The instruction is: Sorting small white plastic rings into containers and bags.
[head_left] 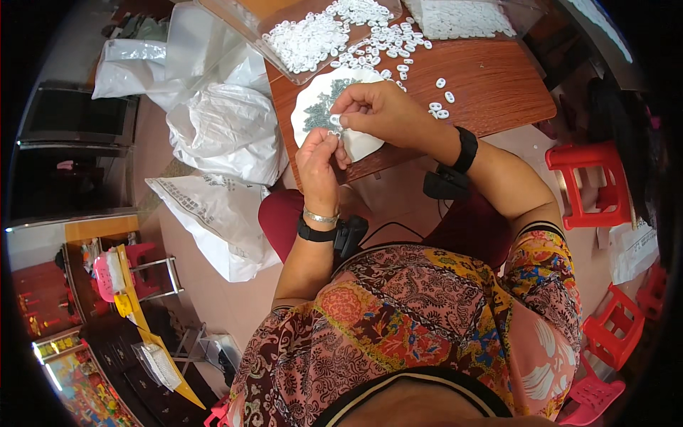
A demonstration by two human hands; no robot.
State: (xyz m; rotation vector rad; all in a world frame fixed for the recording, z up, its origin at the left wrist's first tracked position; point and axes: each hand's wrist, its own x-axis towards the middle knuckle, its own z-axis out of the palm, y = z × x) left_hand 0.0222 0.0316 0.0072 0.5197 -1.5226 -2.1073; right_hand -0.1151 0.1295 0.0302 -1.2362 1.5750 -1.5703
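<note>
Over a white scalloped plate (306,89) heaped with small grey metal pieces (321,110), both my hands work close together. Between the thumb and fingers of my right hand (380,110) is a small white oval plastic piece (335,119). Just below it, my left hand (320,153) is closed in a pinch at its fingertips. Something small and pale shows there, too small to name. The two hands nearly meet; whether their pieces touch I cannot tell. Loose white oval pieces with two holes (441,82) lie on the brown table (491,89) to the right of the plate.
A clear tray (284,67) at the table's far side holds a large pile of white pieces (306,43). Behind it to the right lies a packed clear container (462,20). White sacks (224,132) stand left of the table. A red stool (594,181) is at the right.
</note>
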